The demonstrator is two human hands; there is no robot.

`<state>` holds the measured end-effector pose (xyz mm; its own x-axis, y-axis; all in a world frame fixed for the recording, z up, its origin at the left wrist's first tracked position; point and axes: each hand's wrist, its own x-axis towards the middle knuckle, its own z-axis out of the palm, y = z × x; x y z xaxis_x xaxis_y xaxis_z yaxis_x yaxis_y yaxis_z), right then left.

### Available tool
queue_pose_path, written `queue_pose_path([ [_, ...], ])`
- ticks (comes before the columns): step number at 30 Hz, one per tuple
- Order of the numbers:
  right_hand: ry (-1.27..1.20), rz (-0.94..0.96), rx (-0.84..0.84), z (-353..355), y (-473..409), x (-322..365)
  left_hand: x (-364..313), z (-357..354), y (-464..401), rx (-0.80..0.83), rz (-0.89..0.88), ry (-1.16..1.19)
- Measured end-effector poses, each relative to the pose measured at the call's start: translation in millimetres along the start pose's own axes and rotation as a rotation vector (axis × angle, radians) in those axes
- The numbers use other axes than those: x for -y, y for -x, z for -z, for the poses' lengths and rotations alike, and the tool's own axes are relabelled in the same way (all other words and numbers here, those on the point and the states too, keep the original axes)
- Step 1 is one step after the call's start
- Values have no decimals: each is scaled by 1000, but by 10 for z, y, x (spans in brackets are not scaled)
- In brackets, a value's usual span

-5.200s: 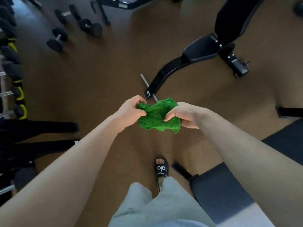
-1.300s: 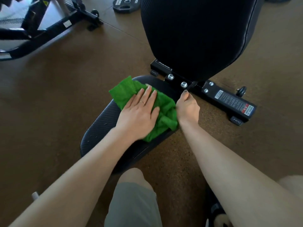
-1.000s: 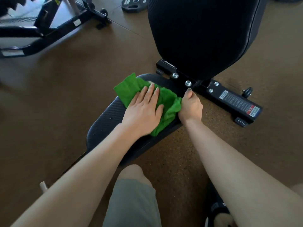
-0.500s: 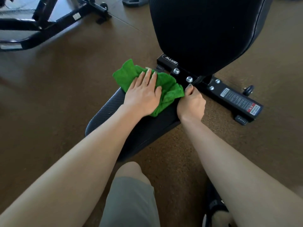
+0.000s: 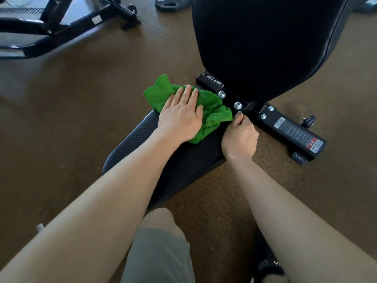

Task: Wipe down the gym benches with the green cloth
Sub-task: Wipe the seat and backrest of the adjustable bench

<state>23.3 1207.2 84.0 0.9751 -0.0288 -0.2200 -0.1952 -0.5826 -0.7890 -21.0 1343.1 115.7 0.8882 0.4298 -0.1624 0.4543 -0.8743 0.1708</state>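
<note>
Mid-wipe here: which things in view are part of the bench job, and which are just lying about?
Part of the job:
- crumpled green terry cloth, flat under the left hand
- black padded bench seat, its edge gripped by the right hand
- black upright backrest pad

Just lying about:
- black weight plate on the floor
- black steel frame of another machine

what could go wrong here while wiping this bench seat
The right hand grips the seat pad edge beside the bolted hinge bracket, so fingers could get pinched if the backrest shifts. The green cloth, bunched under the flat left hand, may snag on those bolts.
</note>
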Motion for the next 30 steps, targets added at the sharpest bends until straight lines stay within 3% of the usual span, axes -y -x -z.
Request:
queue_pose_path([
  [7, 248, 146, 114, 56, 86, 163, 269, 81, 1124, 24, -8, -40],
  [11, 363, 214, 102, -41, 159, 239, 296, 46, 848, -41, 33, -41],
  [17, 275, 253, -71, -129, 118, 125, 328, 25, 1, -24, 127, 39],
  [25, 305, 249, -15, -65, 176, 182, 510, 84, 1466, 23, 138, -41],
  [30, 387, 260, -92, -156, 185, 192, 385, -13, 1057, -26, 150, -52],
])
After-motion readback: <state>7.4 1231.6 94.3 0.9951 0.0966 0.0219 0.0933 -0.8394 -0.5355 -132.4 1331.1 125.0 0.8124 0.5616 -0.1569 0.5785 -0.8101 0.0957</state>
